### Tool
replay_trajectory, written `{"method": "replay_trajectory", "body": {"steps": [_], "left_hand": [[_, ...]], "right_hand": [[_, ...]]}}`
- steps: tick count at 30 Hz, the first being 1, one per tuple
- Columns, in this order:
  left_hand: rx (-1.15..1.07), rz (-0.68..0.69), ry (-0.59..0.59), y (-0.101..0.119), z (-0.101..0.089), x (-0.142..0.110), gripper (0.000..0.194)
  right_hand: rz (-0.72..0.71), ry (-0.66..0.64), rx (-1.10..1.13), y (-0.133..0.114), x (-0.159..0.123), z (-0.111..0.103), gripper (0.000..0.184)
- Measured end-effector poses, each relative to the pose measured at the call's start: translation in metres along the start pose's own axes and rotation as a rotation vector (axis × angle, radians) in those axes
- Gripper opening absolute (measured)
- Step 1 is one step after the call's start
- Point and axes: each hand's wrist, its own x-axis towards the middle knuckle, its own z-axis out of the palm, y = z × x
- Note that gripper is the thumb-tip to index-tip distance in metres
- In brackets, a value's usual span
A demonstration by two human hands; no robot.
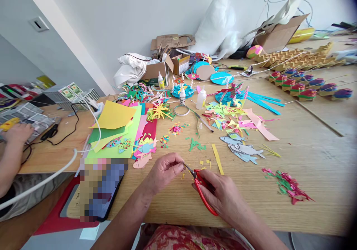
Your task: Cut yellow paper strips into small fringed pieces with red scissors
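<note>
Centrally, left hand (pixel 167 172) pinched, right hand (pixel 224 191) gripping scissors (pixel 198 186)

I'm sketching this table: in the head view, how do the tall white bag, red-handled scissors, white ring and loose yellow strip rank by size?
1. Tall white bag
2. Red-handled scissors, partly hidden by the right hand
3. White ring and yellow strip: too close to rank; the strip looks longer, the ring wider.
</note>
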Motion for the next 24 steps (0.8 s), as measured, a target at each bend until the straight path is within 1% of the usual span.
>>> {"method": "replay_trajectory", "body": {"steps": [6,15,19,24], "left_hand": [[-0.030,0.021,0.051,-0.0003,0.0009,0.0004,0.013],[-0.052,-0.006,0.107,-0.0047,0.0015,-0.0030,0.014],[0.006,0.005,0.113,-0.0028,0.0013,-0.0050,0.016],[0.093,0.024,0.109,-0.0009,0.0004,-0.0054,0.018]], "right_hand": [[0.001,-0.001,-0.006,0.0017,-0.0002,0.0003,0.021],[0.016,-0.023,0.002,0.0023,0.0006,0.0012,0.022],[0.043,-0.044,0.071,0.0005,0.0021,0.0008,0.024],[0.041,-0.075,0.126,-0.0033,0.0039,-0.0005,0.019]]}}
